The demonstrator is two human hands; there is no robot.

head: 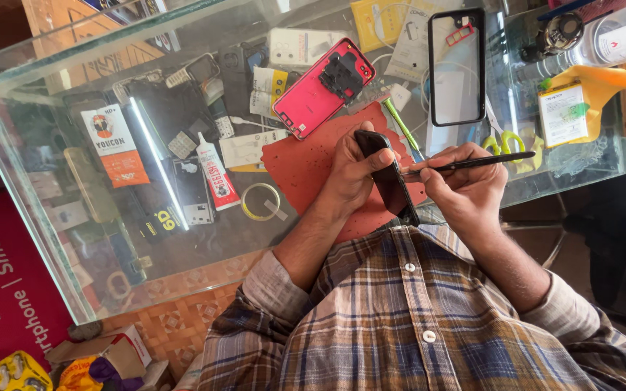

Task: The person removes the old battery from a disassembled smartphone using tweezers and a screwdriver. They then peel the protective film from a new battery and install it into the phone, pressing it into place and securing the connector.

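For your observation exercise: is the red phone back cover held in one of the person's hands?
No: the red phone back cover lies on the glass counter, while the hands hold a black phone and a thin black tool.

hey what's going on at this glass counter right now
A person in a plaid shirt is working on a dark phone over a glass counter. The left hand grips the phone on edge, while the right hand holds a thin black tool with its tip at the phone's side. On the counter lie a red mat, a red phone back, a glue tube and a tape roll.

Phone shell (pixel 323 88) on glass counter (pixel 52 239)
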